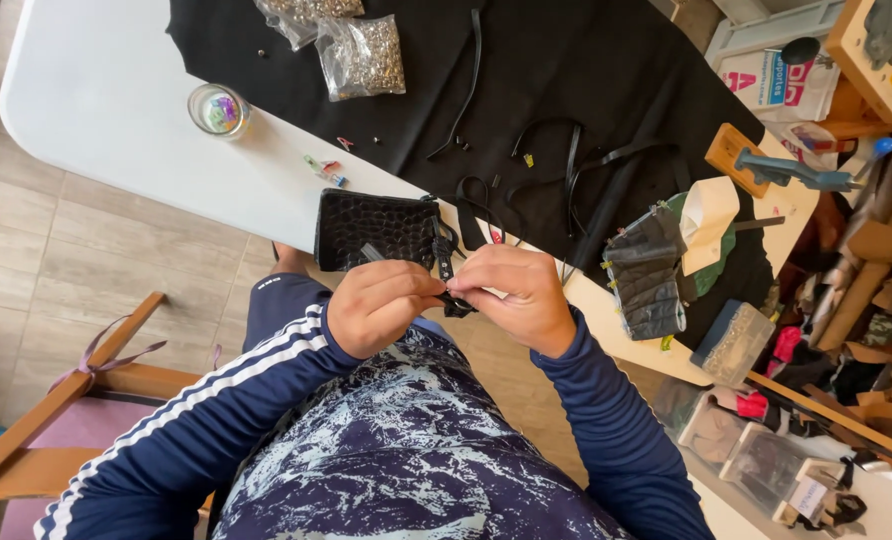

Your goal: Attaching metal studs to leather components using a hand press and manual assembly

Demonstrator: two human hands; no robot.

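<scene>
A small black crocodile-textured leather pouch [374, 227] lies at the near edge of the white table [106, 110]. A black strap [445, 258] runs down from its right corner into my hands. My left hand [378, 303] and my right hand [518, 296] meet just below the pouch, both pinching the strap's end where a small black fitting [457, 304] sits between the fingertips. Both sleeves are dark blue, the left with white stripes.
A black sheet [566, 70] covers the table's far part, with loose black straps [566, 165], two bags of metal studs [361, 55], a grey pouch [646, 275] and a punch tool [786, 172]. A glass jar [217, 108] of clips stands left. Cluttered boxes fill the right; a wooden frame [76, 385] stands lower left.
</scene>
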